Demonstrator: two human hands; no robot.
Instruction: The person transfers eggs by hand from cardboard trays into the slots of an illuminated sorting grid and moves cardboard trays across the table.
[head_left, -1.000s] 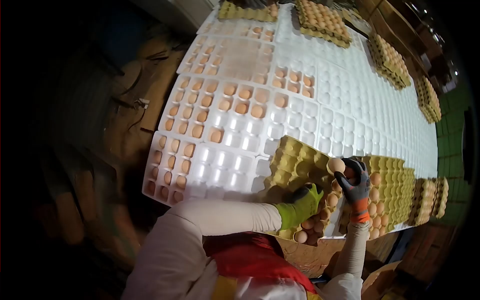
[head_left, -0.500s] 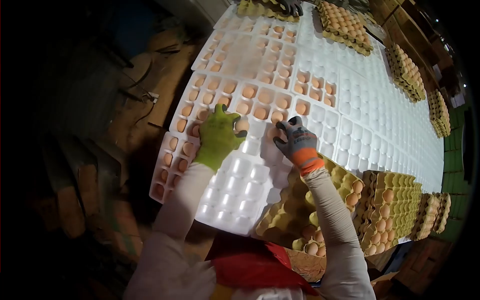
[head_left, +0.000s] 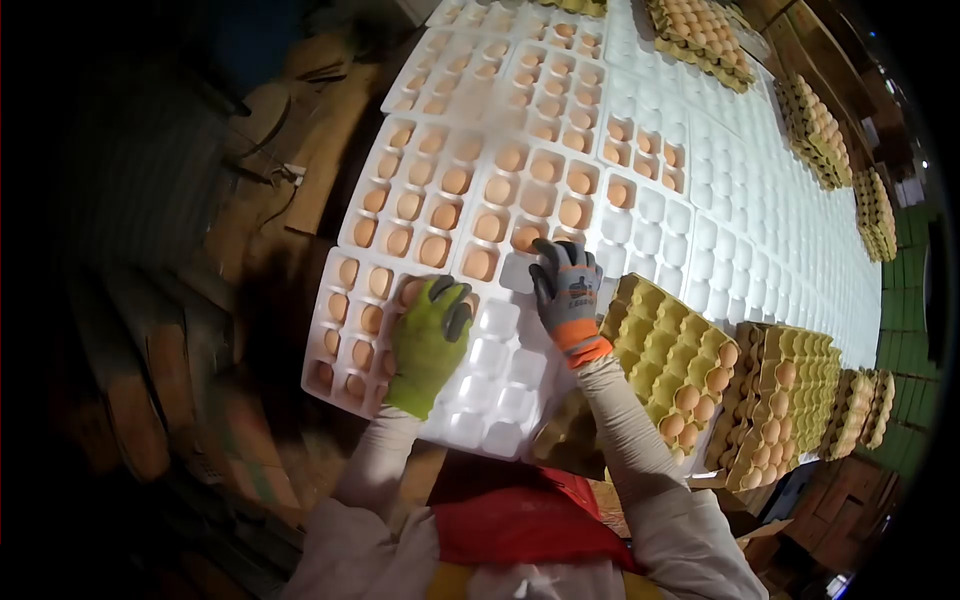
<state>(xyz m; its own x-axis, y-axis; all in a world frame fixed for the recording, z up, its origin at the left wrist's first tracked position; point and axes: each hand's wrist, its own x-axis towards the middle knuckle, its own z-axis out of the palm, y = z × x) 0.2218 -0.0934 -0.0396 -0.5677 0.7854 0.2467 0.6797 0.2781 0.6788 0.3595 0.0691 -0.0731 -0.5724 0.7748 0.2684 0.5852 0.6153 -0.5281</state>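
My left hand (head_left: 430,340), in a green glove with dark fingertips, is low over the near white moulded tray (head_left: 482,360). Its fingers curl around a brown egg (head_left: 470,300) that shows only in part beside the fingertips. To the right, my right hand (head_left: 568,290), in a grey glove with an orange cuff, hangs over the tray cells with fingers bent inward. Whatever lies under its palm is hidden. Close to its fingertips sits an egg (head_left: 528,238) in a cell, and another egg (head_left: 565,241) is partly covered behind the fingers.
White trays spread across the table, many cells at left holding eggs. A yellow pulp egg carton (head_left: 665,340) with several eggs lies right of my right arm. Stacked cartons (head_left: 775,410) stand beyond it, and more egg stacks (head_left: 700,38) line the far side.
Both hands have shifted nearer to me across the trays, and the view has moved. More eggs now sit in cells ahead of my hands. The other gloved hand at the far edge has left view.
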